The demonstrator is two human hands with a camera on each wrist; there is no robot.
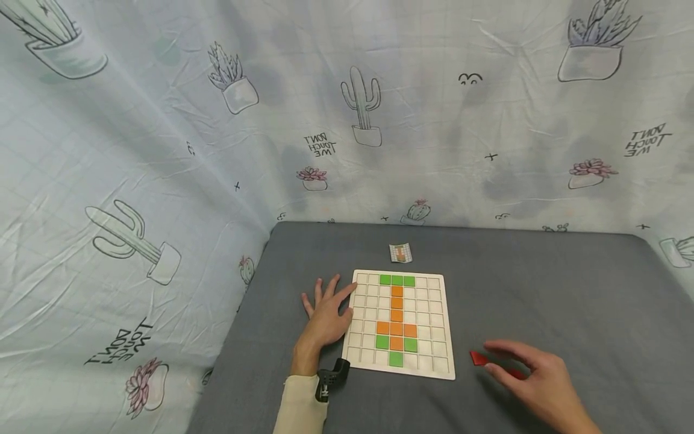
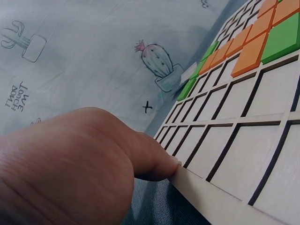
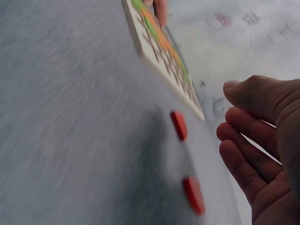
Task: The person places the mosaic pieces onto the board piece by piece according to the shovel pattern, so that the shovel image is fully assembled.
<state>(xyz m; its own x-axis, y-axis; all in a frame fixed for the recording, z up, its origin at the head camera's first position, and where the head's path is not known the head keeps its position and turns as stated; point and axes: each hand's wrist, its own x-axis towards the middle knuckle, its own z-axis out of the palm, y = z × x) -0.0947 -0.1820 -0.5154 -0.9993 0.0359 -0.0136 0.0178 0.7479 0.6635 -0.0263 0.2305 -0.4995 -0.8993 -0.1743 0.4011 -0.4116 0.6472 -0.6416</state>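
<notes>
A pale wooden grid board [image 1: 434, 352] lies on the grey cloth, with green tiles [image 1: 397, 280] and orange tiles [image 1: 397, 303] set in its middle columns. My left hand [image 1: 327, 319], fingers spread, touches the board's left edge with thumb and index finger. In the left wrist view the thumb [image 2: 157, 159] rests right at the rim. Right of the board, my right hand [image 1: 542, 380] hovers over two red tiles [image 3: 179, 125], thumb and fingers apart and nothing between them. One red tile [image 1: 479, 358] shows by the fingertips; the other is partly hidden beneath the hand.
A small printed card [image 1: 400, 253] with a grid picture lies behind the board. The grey tabletop [image 1: 542, 283] runs back to a pale curtain [image 1: 434, 138] printed with cacti. A black band [image 1: 332, 378] circles the left wrist.
</notes>
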